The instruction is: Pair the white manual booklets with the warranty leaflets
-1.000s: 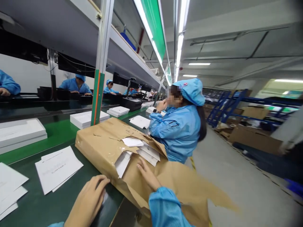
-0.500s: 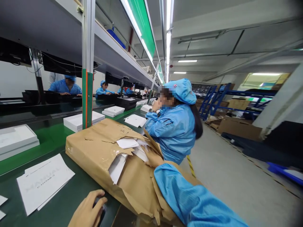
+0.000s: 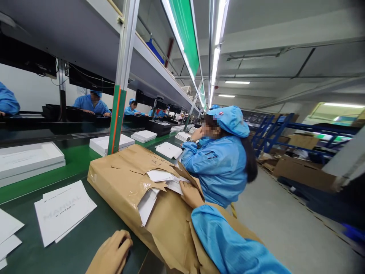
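Observation:
A large brown paper parcel [image 3: 119, 171] lies torn open on the green-topped bench, with white printed manuals [image 3: 160, 176] showing through the rips. My right hand [image 3: 191, 193] reaches into the far rip, its fingers closed and bent over the white sheets there; the fingertips are partly hidden. On the bench by the parcel's near side rests my left hand [image 3: 112, 251], fingers loosely curled, thumb apart, nothing visible in it. Left of it lie two overlapping sheets, the upper one a manual cover [image 3: 65, 213] reading "MANUAL".
More white sheets [image 3: 10, 232] lie at the left edge. White box trays [image 3: 31, 161] line the green strip beyond. A metal post [image 3: 118, 114] rises behind the parcel. A co-worker in blue [image 3: 216, 156] sits close on the right; others sit across the bench.
The view has turned left, so things shift rightward. My right hand's fingers, laid out over the white sheets before, are now more bent. My left hand stays on the bench.

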`<act>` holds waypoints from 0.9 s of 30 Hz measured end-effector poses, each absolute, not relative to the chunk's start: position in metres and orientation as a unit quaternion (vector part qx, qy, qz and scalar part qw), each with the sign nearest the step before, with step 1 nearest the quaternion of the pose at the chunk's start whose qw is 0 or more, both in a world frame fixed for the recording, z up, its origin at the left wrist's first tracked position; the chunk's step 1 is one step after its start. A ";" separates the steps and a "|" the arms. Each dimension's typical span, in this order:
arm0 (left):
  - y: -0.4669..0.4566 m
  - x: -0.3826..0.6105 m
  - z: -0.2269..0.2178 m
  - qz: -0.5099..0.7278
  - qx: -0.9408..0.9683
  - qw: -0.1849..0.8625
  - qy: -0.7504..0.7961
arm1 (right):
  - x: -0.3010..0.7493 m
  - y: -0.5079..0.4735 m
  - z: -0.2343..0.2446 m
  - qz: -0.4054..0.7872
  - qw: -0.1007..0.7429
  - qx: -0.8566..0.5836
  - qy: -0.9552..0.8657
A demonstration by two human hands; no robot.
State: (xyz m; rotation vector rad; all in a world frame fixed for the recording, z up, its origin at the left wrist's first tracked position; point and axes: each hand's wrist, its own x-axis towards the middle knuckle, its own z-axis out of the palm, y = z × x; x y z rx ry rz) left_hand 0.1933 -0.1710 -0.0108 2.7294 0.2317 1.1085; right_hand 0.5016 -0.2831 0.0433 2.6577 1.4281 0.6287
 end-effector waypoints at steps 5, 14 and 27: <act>-0.171 0.190 -0.009 0.222 0.967 0.095 0.081 | 0.503 -0.298 0.078 0.165 0.082 0.845 0.503; -0.167 0.185 -0.009 0.239 0.953 0.166 0.081 | 0.457 -0.350 0.125 0.062 -0.038 0.832 0.550; -0.171 0.180 -0.008 0.286 0.938 0.181 0.078 | 0.411 -0.393 0.137 -0.017 -0.315 0.872 0.375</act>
